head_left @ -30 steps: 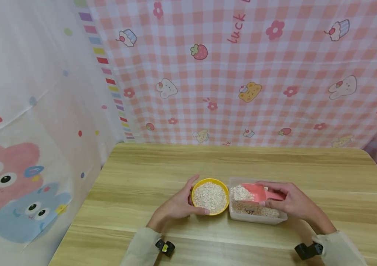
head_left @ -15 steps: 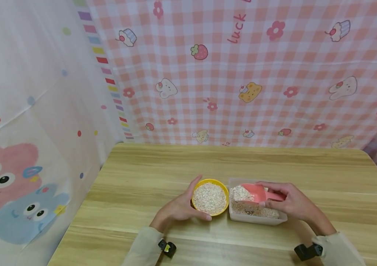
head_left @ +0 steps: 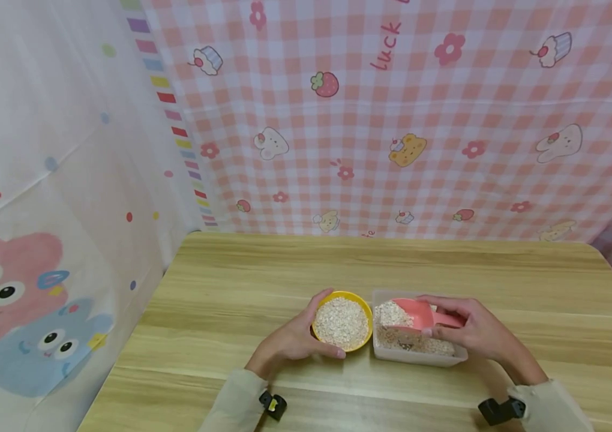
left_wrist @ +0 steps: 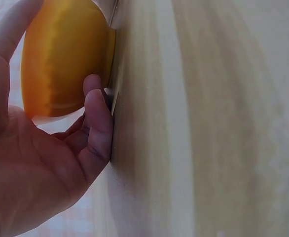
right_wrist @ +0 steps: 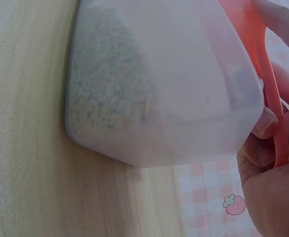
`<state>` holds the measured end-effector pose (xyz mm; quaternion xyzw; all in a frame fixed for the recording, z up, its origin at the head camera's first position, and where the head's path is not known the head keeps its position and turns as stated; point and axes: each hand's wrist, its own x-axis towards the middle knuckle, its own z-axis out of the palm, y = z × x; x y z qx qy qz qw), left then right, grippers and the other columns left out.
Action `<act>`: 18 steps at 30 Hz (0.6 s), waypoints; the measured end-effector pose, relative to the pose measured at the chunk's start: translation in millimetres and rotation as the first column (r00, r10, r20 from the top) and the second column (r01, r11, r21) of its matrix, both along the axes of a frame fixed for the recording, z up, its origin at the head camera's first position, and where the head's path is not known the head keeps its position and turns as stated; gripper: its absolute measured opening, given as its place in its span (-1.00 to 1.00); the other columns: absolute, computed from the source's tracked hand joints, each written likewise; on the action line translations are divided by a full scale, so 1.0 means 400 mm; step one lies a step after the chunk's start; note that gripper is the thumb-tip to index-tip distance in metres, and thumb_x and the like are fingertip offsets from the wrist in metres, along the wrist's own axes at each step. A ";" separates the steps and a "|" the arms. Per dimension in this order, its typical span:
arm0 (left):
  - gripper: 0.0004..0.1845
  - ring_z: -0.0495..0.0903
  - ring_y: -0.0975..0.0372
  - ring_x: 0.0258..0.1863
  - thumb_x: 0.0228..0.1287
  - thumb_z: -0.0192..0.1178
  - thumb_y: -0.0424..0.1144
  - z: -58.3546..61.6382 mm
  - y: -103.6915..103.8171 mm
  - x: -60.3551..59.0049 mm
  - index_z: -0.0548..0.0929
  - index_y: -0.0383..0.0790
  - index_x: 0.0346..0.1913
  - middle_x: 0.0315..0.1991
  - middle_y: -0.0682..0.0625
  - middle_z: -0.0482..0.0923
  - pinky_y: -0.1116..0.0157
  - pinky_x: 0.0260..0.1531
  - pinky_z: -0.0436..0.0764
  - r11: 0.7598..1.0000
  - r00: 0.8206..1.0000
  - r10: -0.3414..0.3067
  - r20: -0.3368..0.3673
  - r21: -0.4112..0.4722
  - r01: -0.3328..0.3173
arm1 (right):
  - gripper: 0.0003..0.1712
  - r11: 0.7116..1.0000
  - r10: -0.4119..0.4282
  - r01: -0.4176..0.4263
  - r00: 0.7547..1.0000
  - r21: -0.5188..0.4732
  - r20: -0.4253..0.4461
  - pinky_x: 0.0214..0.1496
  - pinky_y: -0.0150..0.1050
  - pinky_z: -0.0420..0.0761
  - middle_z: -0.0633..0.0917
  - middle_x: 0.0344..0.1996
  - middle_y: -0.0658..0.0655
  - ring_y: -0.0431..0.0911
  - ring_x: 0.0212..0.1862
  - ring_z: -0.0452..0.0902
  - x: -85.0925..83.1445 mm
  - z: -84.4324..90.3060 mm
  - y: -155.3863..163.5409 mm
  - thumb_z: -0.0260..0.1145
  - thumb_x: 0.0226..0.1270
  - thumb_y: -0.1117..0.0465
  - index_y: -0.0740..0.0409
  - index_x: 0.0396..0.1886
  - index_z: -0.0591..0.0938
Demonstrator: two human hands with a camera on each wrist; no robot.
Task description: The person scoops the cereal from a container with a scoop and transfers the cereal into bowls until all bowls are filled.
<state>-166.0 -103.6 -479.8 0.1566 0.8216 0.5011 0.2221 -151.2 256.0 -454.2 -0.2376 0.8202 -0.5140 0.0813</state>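
A round yellow bowl (head_left: 369, 329) full of pale oat flakes (head_left: 341, 323) stands on the table, right beside a translucent plastic box (head_left: 419, 356). My left hand (head_left: 302, 333) grips the bowl from its left side, thumb along the near rim and fingers round the far side. In the left wrist view several fingertips (left_wrist: 96, 106) curl in by the bowl's base. My right hand (head_left: 473, 329) holds a pink scoop (head_left: 419, 312) by its handle over the box. Oat flakes heap in the scoop's front, and more lie in the box beneath it.
The wooden table (head_left: 263, 264) ends at the back against a pink checked cloth (head_left: 360, 120). A white cloth with cartoon figures (head_left: 9, 270) hangs on the left. Each sleeve has a black wrist camera (head_left: 500, 411) near it.
My left hand has slid slightly right and closer round the bowl, its fingers now nearer the far rim. My right hand and the loaded scoop have stayed almost still over the box.
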 end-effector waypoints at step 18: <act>0.29 0.24 0.02 0.40 -0.16 0.63 0.02 -0.005 -0.003 -0.003 -0.07 0.31 0.56 0.47 -0.11 0.20 -0.16 0.39 0.13 1.000 1.000 -0.001 0.018 0.013 0.001 | -0.39 0.999 -0.035 0.036 0.999 0.031 -0.025 -0.53 -0.31 0.52 0.69 -0.40 -0.01 -0.29 -0.51 0.48 0.009 0.005 -0.009 0.45 0.24 0.26 0.27 0.29 0.53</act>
